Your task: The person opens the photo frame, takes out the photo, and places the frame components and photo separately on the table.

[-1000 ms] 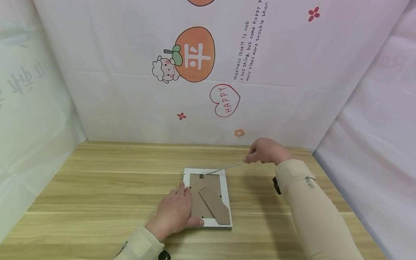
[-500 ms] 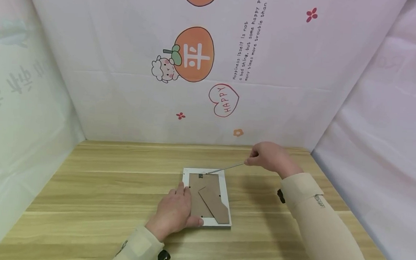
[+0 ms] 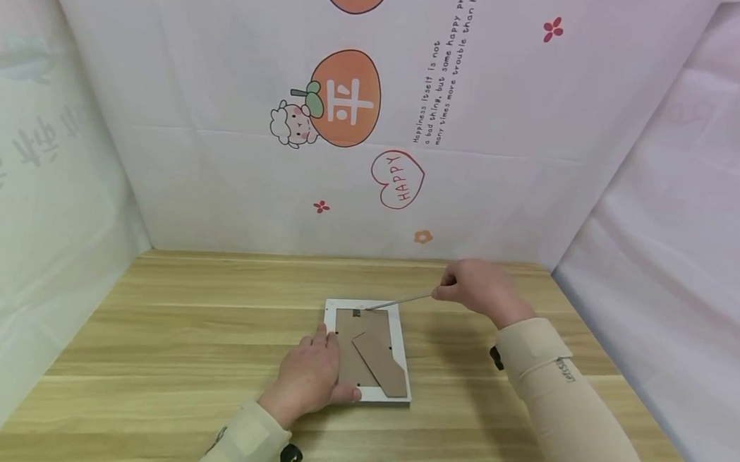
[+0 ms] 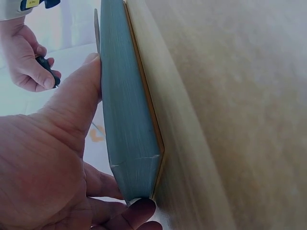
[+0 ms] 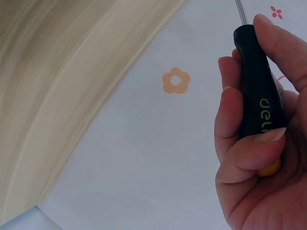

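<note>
A white-bordered picture frame (image 3: 397, 331) lies face down on the wooden table, its brown backing board (image 3: 373, 324) and angled stand leg (image 3: 382, 366) showing. My left hand (image 3: 307, 374) holds its near left corner, thumb on the near border and fingers along the left side; the left wrist view shows fingertips bent around the corner. My right hand (image 3: 477, 288) grips a screwdriver (image 5: 256, 81) by its dark green handle. The thin shaft (image 3: 404, 301) slants down leftward, its tip at the backing's far edge, beside a small dark hanger (image 3: 356, 313).
Small dark tabs (image 3: 390, 348) sit around the backing's edges. The wooden tabletop (image 3: 199, 319) extends on both sides of the frame. A white printed cloth (image 3: 232, 194) stands behind the table, with more white cloth at left and right.
My right hand has dropped slightly and its wrist has turned, while the screwdriver tip stays at the backing's far edge. The left hand and picture frame hold their place.
</note>
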`<state>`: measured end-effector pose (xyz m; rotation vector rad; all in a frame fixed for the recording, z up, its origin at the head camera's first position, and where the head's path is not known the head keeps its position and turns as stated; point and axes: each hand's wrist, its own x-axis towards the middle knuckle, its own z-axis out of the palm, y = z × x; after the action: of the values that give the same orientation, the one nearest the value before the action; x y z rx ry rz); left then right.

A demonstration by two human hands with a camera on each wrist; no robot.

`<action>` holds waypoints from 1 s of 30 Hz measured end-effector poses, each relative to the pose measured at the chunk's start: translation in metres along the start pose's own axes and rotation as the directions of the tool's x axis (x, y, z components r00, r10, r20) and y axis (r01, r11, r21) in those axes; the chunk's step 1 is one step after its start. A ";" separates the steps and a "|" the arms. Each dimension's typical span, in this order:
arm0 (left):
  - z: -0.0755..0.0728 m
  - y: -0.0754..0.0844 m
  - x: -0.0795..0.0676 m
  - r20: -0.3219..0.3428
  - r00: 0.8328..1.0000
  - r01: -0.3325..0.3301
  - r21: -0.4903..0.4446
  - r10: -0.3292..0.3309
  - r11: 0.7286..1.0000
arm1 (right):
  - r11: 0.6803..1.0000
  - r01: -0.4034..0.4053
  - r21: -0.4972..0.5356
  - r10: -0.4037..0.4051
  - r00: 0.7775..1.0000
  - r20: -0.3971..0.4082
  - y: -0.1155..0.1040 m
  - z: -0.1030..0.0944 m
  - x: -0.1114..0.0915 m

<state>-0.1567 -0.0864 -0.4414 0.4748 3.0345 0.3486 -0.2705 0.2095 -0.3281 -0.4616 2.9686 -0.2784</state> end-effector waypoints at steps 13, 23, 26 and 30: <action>-0.001 0.000 0.001 0.006 1.000 0.004 0.008 -0.004 1.000 | 1.000 -0.027 0.002 0.027 0.998 0.063 0.001 -0.001 0.015; 0.001 0.000 0.002 0.001 1.000 -0.003 0.026 0.003 1.000 | 0.999 -0.017 0.028 0.013 0.990 0.139 0.005 -0.012 0.029; 0.002 0.000 0.003 -0.003 1.000 0.001 0.024 -0.001 1.000 | 1.000 -0.015 0.019 0.012 0.988 0.153 0.005 -0.015 0.033; 0.003 -0.001 0.003 -0.013 1.000 0.000 0.024 0.000 1.000 | 1.000 -0.007 0.014 0.005 0.986 0.169 0.005 -0.017 0.037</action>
<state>-0.1600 -0.0859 -0.4448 0.4757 3.0545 0.3173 -0.3097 0.2054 -0.3163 -0.4505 2.8002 -0.2470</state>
